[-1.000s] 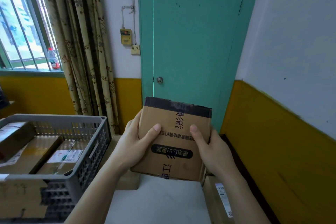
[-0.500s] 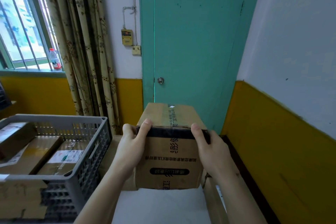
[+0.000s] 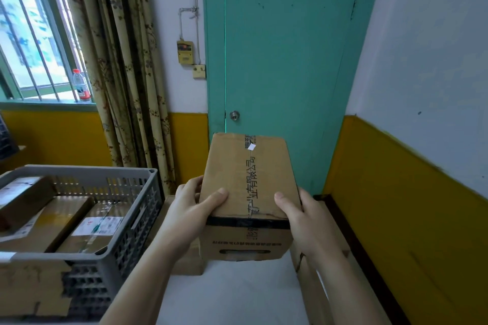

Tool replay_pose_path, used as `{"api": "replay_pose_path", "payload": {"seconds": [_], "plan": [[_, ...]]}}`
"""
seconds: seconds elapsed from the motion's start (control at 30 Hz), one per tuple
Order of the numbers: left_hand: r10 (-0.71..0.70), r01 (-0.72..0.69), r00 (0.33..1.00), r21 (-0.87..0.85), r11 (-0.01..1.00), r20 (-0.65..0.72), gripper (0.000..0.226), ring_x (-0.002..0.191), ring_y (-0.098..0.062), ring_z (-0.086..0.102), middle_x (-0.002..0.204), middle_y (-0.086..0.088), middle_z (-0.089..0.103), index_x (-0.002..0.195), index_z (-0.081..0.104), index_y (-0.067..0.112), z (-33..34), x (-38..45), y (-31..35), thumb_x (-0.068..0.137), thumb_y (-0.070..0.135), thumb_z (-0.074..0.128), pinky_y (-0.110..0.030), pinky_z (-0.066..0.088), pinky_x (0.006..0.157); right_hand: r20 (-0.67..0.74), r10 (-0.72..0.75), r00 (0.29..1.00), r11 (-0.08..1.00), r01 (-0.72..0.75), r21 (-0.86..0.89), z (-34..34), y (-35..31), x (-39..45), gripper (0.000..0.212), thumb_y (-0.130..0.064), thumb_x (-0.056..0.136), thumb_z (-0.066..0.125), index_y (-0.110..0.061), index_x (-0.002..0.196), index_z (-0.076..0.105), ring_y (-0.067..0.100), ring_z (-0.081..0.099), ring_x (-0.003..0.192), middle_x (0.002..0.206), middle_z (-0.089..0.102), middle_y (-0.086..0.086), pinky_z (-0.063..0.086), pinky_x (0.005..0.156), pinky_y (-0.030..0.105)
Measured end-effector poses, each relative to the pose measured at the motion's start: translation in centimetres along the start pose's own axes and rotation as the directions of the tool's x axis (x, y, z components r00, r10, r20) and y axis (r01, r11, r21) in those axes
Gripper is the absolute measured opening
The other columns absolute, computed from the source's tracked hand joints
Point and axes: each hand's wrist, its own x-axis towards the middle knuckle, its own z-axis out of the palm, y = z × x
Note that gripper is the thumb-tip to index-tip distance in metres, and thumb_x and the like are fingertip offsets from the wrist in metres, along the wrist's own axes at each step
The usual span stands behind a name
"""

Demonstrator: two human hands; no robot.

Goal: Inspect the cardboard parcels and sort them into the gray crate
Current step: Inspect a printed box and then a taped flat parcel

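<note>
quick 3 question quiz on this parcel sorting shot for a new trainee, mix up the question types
1. True or false: the held parcel is already inside the gray crate.
2. How many hands grip the held parcel?
3. The gray crate sits on which side of the held parcel? A) the person's left B) the person's right C) directly behind it

Key:
1. False; it is held up beside the crate.
2. Two, the left hand and the right hand.
3. A

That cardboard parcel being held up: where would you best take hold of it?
By its two long side walls, one hand from each side, as the left hand and right hand do on the cardboard parcel. It looks too broad for a one-handed grip, and its flat, parallel sides give thumbs and fingers firm purchase.
</note>
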Motion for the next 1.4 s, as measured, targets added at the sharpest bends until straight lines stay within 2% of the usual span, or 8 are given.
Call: {"api": "replay_pose_path", "payload": {"seconds": [0.17,0.27,0.47,0.73,0.87,1.07,1.3,1.4], "plan": [[-0.021,0.021,1.0,-0.065,0.998,0.011,0.055,0.108,-0.018,0.069,0.128,0.0,0.063,0.13,0.052,0.027,0.1,0.0,-0.5,0.085,0.041,0.08,-0.021,0.059,0.066,0.007,0.024,1.0,0.999,-0.025,0.048,-0.8,0.0,0.7,0.036,-0.035,0.093,0.071,-0.037,0.123,0.052,0.002,0.063,0.099,0.111,0.066,-0.019,0.051,0.07,0.016],[-0.007,0.004,0.995,-0.029,1.0,-0.1,0.065,0.093,-0.016,0.073,0.108,-0.001,0.07,0.109,0.056,0.022,0.2,0.5,0.3,0.068,0.069,0.074,-0.024,0.056,0.061,-0.001,0.057,0.998,0.992,-0.057,0.11,-0.9,-0.4,1.2,0.03,-0.037,0.091,0.073,-0.034,0.118,0.058,0.01,0.067,0.1,0.111,0.069,-0.012,0.057,0.076,0.027],[0.116,-0.091,0.99,0.262,0.961,-0.081,0.082,0.097,-0.007,0.06,0.123,0.003,0.053,0.149,0.049,0.023,0.4,1.1,-0.1,0.082,0.067,0.067,-0.015,0.047,0.064,-0.016,0.008,1.0,0.999,-0.008,-0.037,-0.7,0.5,0.8,0.04,-0.054,0.091,0.067,-0.03,0.123,0.068,0.014,0.065,0.107,0.116,0.069,-0.005,0.057,0.092,0.036],[0.025,-0.022,0.999,0.08,0.997,-0.034,0.066,0.095,-0.009,0.068,0.114,0.013,0.063,0.114,0.046,0.03,0.5,0.9,0.5,0.07,0.073,0.07,-0.014,0.053,0.05,-0.079,0.069,0.994,0.997,-0.068,0.026,-0.7,0.9,1.2,0.04,-0.064,0.082,0.07,-0.033,0.1,0.052,0.01,0.064,0.097,0.105,0.063,-0.013,0.057,0.078,0.032],[0.07,-0.056,0.995,0.181,0.982,-0.075,0.062,0.086,-0.003,0.064,0.108,0.015,0.061,0.107,0.045,0.029,0.6,1.0,0.3,0.068,0.07,0.07,-0.012,0.049,0.046,-0.107,-0.027,0.994,0.995,0.016,-0.097,-0.7,0.9,1.1,0.039,-0.063,0.081,0.071,-0.04,0.098,0.044,-0.01,0.053,0.082,0.093,0.052,-0.029,0.042,0.062,0.012],[0.093,-0.1,0.994,0.15,0.984,0.057,0.1,0.114,-0.013,0.059,0.139,0.01,0.048,0.161,0.019,0.037,0.1,1.5,-0.3,0.08,0.063,0.072,-0.019,0.049,0.07,-0.007,-0.076,0.997,0.992,0.075,-0.106,-0.9,1.4,0.5,0.04,-0.064,0.086,0.063,-0.048,0.122,0.056,-0.016,0.06,0.09,0.105,0.063,-0.032,0.048,0.063,0.005],[0.164,-0.155,0.986,0.183,0.971,-0.034,0.092,0.121,-0.017,0.059,0.14,0.003,0.056,0.152,0.038,0.027,1.2,0.6,-0.4,0.074,0.071,0.061,-0.038,0.055,0.096,-0.008,-0.12,0.993,0.98,0.118,-0.162,-1.5,0.9,1.1,0.032,-0.06,0.085,0.069,-0.047,0.113,0.06,-0.02,0.062,0.088,0.094,0.066,-0.034,0.051,0.065,0.006],[0.132,-0.131,0.991,0.105,0.986,-0.003,0.072,0.103,-0.006,0.067,0.127,0.008,0.062,0.131,0.048,0.033,0.8,0.2,0.2,0.073,0.074,0.06,-0.019,0.057,0.073,-0.021,-0.073,0.997,0.995,0.072,-0.066,-1.7,0.7,0.6,0.041,-0.069,0.08,0.062,-0.041,0.111,0.063,-0.017,0.064,0.088,0.1,0.071,-0.026,0.052,0.068,0.011]]}}
